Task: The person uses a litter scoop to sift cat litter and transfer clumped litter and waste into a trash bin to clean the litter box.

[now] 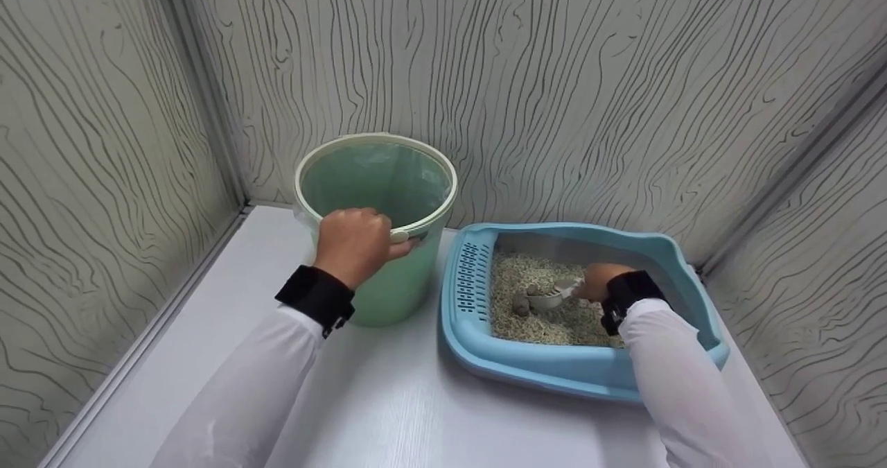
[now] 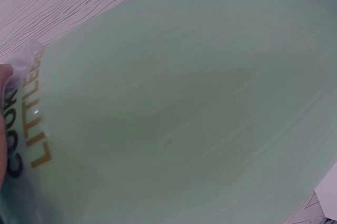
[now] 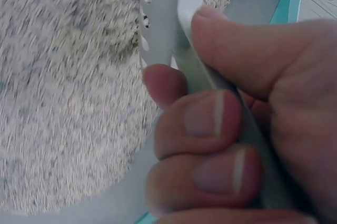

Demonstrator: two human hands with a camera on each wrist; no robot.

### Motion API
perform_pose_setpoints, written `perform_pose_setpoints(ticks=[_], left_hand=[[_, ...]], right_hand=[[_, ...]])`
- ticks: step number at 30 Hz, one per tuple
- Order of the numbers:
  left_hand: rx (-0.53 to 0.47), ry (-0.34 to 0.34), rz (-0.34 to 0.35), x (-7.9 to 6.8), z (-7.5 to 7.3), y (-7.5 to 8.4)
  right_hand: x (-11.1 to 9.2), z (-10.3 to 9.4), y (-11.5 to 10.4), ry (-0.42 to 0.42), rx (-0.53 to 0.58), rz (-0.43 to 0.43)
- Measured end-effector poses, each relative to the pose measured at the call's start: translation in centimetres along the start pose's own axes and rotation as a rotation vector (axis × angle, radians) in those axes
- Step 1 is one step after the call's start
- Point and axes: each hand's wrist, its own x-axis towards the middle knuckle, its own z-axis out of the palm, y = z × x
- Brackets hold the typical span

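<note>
A green trash bin with a cream rim and a clear liner stands at the left. My left hand grips its near rim from above, fingers curled over the edge. In the left wrist view the bin's wall with printed letters fills most of the picture. My right hand is inside a blue litter box, holding a pale slotted litter scoop by its handle. Grey-brown clumps lie at the scoop's front. Close up, fingers wrap the handle and the thumb lies along it.
Pale granular litter covers the box floor, and a perforated ledge runs along its left end. Bin and box stand side by side on a white tabletop. Wood-grain patterned panels close in the back and both sides.
</note>
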Motion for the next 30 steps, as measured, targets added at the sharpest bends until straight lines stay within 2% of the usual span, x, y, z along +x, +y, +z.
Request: perform_pose_setpoints(ticks=[7, 11, 14, 19, 24, 30], left_hand=[[-0.007, 0.034, 0.004, -0.1, 0.0, 0.2], [0.014, 0.082, 0.02, -0.1, 0.2, 0.2], [0.029, 0.095, 0.023, -0.2, 0.4, 0.0], [0.023, 0.053, 0.017, -0.2, 0.3, 0.1], [0.012, -0.001, 0.005, -0.1, -0.1, 0.0], [0.007, -0.015, -0.004, -0.2, -0.1, 0.0]], right_hand=[[1.3, 0.2, -1.5, -0.019, 0.039, -0.005], [1.8, 0.5, -1.3, -0.031, 0.06, -0.003], [1.9, 0.5, -1.0, -0.032, 0.054, -0.027], [0.9, 0.3, -0.3, -0.01, 0.041, -0.077], [-0.4, -0.6, 0.5, 0.028, 0.07, -0.082], [-1.9, -1.5, 1.5, 0.054, 0.088, -0.081]])
